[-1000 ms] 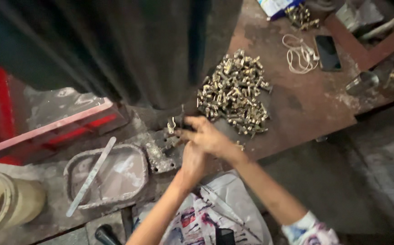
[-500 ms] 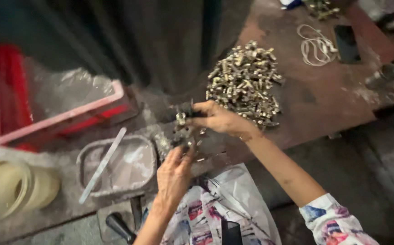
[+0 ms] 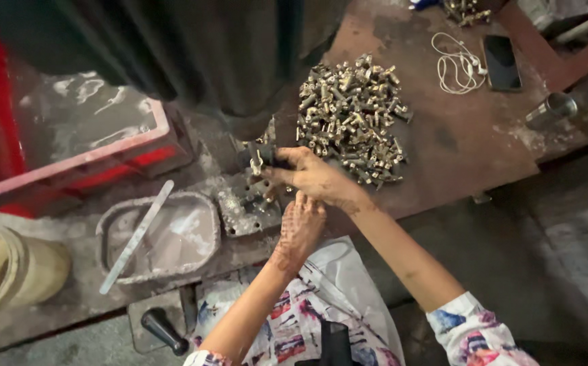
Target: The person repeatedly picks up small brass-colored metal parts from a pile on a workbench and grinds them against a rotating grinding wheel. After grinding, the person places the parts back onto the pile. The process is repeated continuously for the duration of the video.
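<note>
1. Head view: right hand (image 3: 318,177) pinches a small brass fitting (image 3: 257,163) over the metal fixture (image 3: 248,200); left hand (image 3: 299,227), fingers curled, rests just beside it, apparently empty.
2. Risk: the fitting could slip and drop, since the grip is fingertip-only.
3. Grey tray (image 3: 155,237) holds a flat stick (image 3: 136,237); red crate (image 3: 70,146) holds clear plastic.
</note>
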